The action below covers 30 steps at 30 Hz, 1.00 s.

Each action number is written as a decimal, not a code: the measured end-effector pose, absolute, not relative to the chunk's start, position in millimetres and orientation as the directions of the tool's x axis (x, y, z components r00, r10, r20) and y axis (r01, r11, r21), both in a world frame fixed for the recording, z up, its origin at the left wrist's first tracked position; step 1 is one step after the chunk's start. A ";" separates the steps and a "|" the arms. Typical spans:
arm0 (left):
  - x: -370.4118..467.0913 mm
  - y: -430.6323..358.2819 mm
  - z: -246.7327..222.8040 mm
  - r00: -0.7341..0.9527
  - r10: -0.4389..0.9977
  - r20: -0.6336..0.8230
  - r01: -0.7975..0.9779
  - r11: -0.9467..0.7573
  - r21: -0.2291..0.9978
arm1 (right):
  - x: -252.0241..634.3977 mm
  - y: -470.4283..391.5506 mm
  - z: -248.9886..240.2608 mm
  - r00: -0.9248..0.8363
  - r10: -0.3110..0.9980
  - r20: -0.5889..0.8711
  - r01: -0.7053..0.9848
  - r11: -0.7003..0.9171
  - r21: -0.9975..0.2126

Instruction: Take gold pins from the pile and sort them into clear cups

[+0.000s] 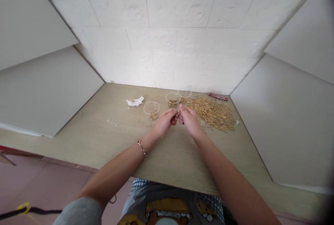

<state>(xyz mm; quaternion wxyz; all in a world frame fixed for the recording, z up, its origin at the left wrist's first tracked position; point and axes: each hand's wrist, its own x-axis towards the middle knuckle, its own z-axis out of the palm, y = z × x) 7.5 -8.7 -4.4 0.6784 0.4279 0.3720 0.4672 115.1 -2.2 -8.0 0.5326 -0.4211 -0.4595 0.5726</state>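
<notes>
My left hand and my right hand meet above the table, fingertips nearly touching. Both are closed in a pinch around a small, thin gold-coloured piece, mostly hidden by the fingers. Just beyond them stands a clear plastic cup holding small brass-coloured parts. Left of my left hand is another clear cup with a few gold-coloured parts in it. A third clear cup sits farther back, with small parts at its base. To the right of my right hand lies a loose pile of thin gold-coloured sticks.
Crumpled white tissue lies at the back left of the table. A red patterned tube rests behind the pile. A white brick-patterned wall closes off the back, and pale panels stand at the left and right.
</notes>
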 end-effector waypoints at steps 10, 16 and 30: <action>6.9 -10.0 -3.4 0.318 0.945 -0.074 -0.299 0.174 0.938 | 115.4 -3.5 -10.0 -0.057 0.998 0.007 -0.249 -0.008 -0.968; 6.5 -8.9 -5.4 0.337 0.939 -0.069 -0.286 0.171 0.943 | 114.8 -4.2 -9.2 -0.052 0.999 0.008 -0.262 -0.006 -0.965; 5.2 -5.2 -9.0 0.255 0.966 -0.048 -0.132 0.084 0.988 | 115.9 -3.7 -10.9 -0.045 0.999 0.017 -0.216 0.007 -0.976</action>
